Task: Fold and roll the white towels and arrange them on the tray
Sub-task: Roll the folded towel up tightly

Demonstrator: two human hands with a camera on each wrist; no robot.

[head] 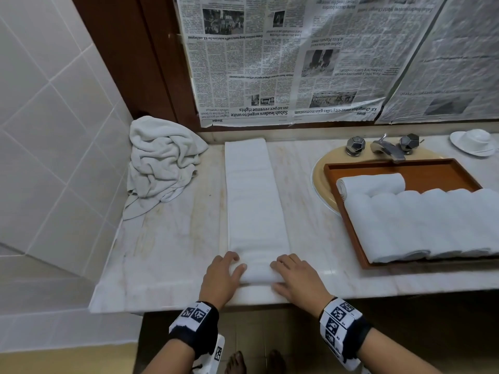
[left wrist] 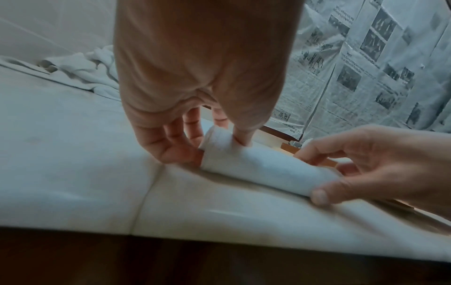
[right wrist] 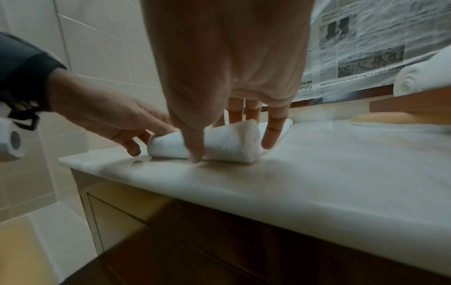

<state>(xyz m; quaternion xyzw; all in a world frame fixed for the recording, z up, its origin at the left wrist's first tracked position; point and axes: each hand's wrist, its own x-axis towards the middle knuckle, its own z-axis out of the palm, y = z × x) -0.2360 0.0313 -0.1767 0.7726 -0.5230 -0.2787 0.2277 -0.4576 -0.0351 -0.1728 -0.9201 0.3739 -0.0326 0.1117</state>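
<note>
Newspaper sheets (head: pixel 310 58) are seen taped across the back wall. A chrome faucet (head: pixel 386 148) is set behind the beige sink (head: pixel 322 168), and a white cup and saucer (head: pixel 474 143) are parked on the marble counter (head: pixel 167 252).

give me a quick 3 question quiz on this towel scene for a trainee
1. True or false: the tray sits over the sink.
2. Which end of the folded towel is being rolled? A) the far end B) the near end C) neither
3. Fill in: the crumpled towels lie to the ___ of the folded towel.

Key:
1. True
2. B; the left hand and right hand each grip the roll there.
3. left
</note>
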